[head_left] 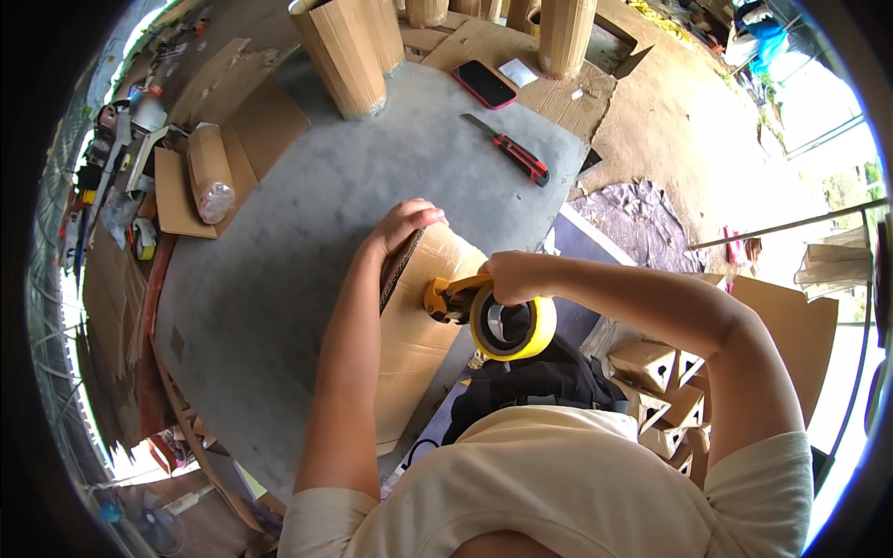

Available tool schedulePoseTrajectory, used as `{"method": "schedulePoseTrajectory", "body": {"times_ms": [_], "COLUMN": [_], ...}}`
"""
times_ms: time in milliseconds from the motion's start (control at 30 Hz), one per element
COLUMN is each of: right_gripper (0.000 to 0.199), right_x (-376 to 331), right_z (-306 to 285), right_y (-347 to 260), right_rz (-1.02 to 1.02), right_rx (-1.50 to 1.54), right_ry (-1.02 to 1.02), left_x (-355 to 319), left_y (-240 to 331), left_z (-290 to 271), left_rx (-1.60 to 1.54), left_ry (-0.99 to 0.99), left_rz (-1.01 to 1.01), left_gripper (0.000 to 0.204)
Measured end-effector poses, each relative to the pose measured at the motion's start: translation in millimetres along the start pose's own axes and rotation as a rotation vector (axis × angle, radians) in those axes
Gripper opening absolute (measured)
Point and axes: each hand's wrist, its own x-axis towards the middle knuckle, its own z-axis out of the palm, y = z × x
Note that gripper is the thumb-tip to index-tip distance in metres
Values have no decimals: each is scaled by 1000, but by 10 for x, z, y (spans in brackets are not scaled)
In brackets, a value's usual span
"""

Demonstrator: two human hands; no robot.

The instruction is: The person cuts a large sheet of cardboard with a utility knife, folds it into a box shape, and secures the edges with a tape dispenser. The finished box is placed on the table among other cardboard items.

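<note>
Cardboard sheet (419, 344): long axis running away from me, on tabletop (307, 214). My left hand (402, 226) clasps its far edge; my right hand (510, 275), clenched on tape dispenser (488, 314), sits right of the sheet's middle.

Tape dispenser (465, 299): orange handheld frame, yellow-rimmed roll of tape (dark core visible) mounted at near end, nose pressed against cardboard. Gripped at handle.

Cardboard piece (419, 344): plain brown corrugated, large, folded; standing tilted on grey counter, upper edge held from above, broad face turned toward dispenser, lower end running toward counter's near edge.
</note>
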Motion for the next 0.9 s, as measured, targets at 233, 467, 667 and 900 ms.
{"method": "schedulePoseTrajectory", "body": {"times_ms": [233, 467, 667, 900], "right_gripper": [33, 30, 59, 71], "right_x": [320, -161, -375, 56], "right_z": [665, -535, -1091, -1157], "right_y": [-453, 503, 860, 845], "right_rz": [-128, -335, -69, -312], "right_rx": [-616, -670, -316, 73], "right_ry": [-201, 21, 318, 429], "left_x": [-109, -444, -926, -1657], "left_y": [105, 532, -461, -269], "left_z": [-28, 889, 1428, 1479], "left_rx": [166, 1878, 1977, 1060], "left_ry": [-15, 296, 100, 429], "left_rz": [144, 373, 110, 65], "left_gripper": [37, 43, 57, 57]}}
